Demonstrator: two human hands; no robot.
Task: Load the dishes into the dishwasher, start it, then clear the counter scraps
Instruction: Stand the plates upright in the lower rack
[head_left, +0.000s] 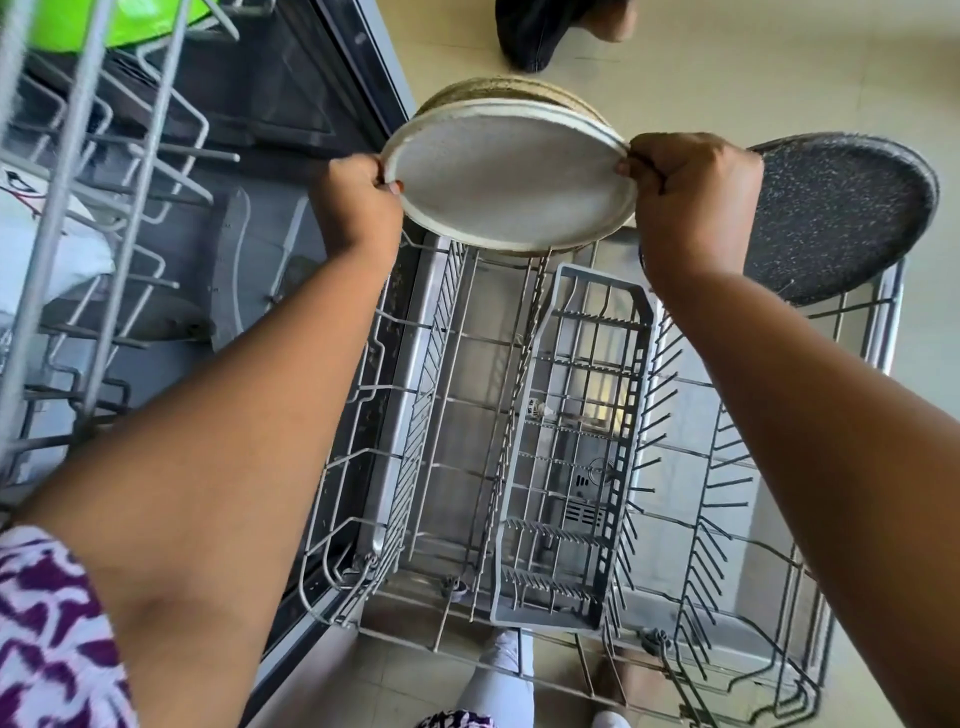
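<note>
Above the far end of the pulled-out lower rack (519, 395), your left hand (358, 200) and right hand (691, 202) each keep a clenched grip on one pale, speckled round plate (509, 179), beside one dark speckled plate (836, 213) standing there.

Pale cream tiled floor (753, 78) (faint grout lines), soft daylight
</note>
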